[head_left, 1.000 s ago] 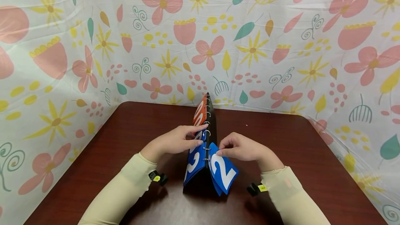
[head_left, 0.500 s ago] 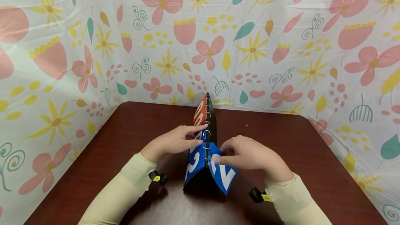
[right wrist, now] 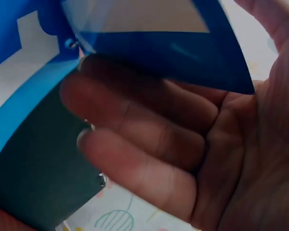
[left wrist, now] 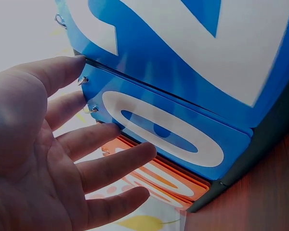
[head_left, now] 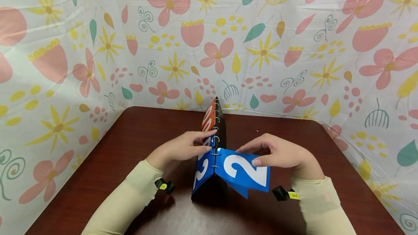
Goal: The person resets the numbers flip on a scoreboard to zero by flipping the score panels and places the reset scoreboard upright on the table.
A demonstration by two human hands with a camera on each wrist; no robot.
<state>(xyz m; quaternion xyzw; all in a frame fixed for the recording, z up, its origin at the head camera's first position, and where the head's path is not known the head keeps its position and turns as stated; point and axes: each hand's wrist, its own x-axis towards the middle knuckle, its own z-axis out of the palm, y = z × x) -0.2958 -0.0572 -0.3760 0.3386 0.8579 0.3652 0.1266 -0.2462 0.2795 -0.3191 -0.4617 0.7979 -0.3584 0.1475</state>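
A flip scoreboard [head_left: 222,126] stands tent-like on the table, its ringed spine running away from me. My left hand [head_left: 186,148] rests at the top edge from the left, fingers spread; its thumb touches the spine beside a blue card with a white 0 [left wrist: 212,151] in the left wrist view. On the right side, my right hand [head_left: 281,151] pinches a blue number card with a white 2 [head_left: 241,169], thumb on the printed face and fingers behind. The card is lifted outward, and another blue card corner [head_left: 240,190] hangs beneath it.
Orange number cards [head_left: 209,117] hang at the far end of the scoreboard's left face. The dark red table [head_left: 156,122] extends on both sides. A flower-patterned cloth [head_left: 218,28] encloses the back and sides.
The right hand has moved right and slightly up, swinging the blue 2 card from hanging down to nearly level. The left hand has stayed in place.
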